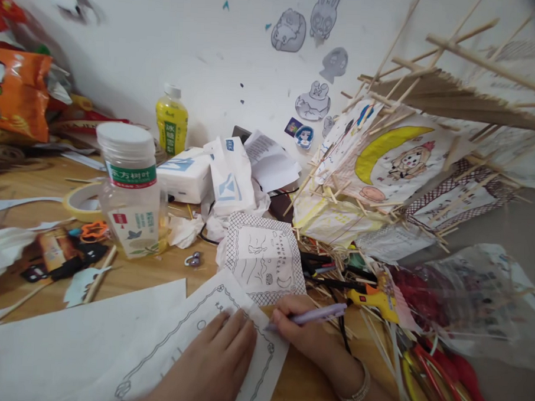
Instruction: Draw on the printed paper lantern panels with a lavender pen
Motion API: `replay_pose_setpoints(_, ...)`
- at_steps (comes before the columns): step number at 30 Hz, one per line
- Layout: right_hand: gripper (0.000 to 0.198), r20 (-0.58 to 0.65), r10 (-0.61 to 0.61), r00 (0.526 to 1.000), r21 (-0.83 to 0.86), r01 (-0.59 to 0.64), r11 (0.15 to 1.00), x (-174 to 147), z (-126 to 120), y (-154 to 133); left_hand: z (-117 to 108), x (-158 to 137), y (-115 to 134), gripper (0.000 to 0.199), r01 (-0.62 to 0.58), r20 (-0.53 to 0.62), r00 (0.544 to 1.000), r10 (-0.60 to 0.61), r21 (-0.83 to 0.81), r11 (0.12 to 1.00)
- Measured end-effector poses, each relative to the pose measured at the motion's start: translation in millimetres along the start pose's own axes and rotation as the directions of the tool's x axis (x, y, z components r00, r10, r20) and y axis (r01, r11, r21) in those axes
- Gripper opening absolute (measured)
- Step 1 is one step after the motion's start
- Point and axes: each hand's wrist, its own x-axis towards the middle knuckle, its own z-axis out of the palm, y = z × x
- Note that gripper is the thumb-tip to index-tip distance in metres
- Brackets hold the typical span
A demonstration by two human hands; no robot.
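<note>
My right hand (295,329) is closed round a light purple pen (320,314), its tip near the right border of a white sheet (191,321). Drawn on that sheet are a wavy double-line border, a small circle and some characters. My left hand (218,361) lies flat on the sheet with the fingers stretched out, hiding part of the drawing. Beyond the hands rests a finished-looking drawing (265,259) with a cross-hatched border, its lower edge close to the sheet. A larger blank paper (79,346) lies to the left.
A clear bottle (136,218), a yellow drink bottle (171,119), tissue packs (186,173) and a tape roll (83,201) stand behind. At right are a stick-built lantern frame (384,158), a yellow glue gun (373,300) and red-handled pliers (432,373).
</note>
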Motion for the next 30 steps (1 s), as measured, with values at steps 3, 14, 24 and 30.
replay_pose_setpoints(3,0.029,0.043,-0.06,0.997,-0.089,0.064,0.994,1.4,0.5,-2.0,1.7,-1.2,0.1,0.039,-0.014,0.017,1.0,0.014,0.001,1.0)
replay_pose_setpoints(14,0.031,0.09,-0.102,0.991,-0.102,0.111,0.989,2.2,1.5,-1.6,-2.1,0.6,-0.5,0.041,-0.023,0.044,0.999,0.024,-0.01,1.0)
replay_pose_setpoints(24,0.03,0.082,-0.066,0.994,-0.098,0.074,0.992,0.5,3.0,3.4,1.9,0.5,-0.9,0.041,-0.032,0.048,0.998,0.032,0.005,0.999)
replay_pose_setpoints(30,0.03,0.093,-0.019,0.995,-0.139,0.032,0.99,-0.2,2.8,3.5,-4.0,0.6,-0.9,0.04,-0.015,0.055,0.998,0.016,-0.015,1.0)
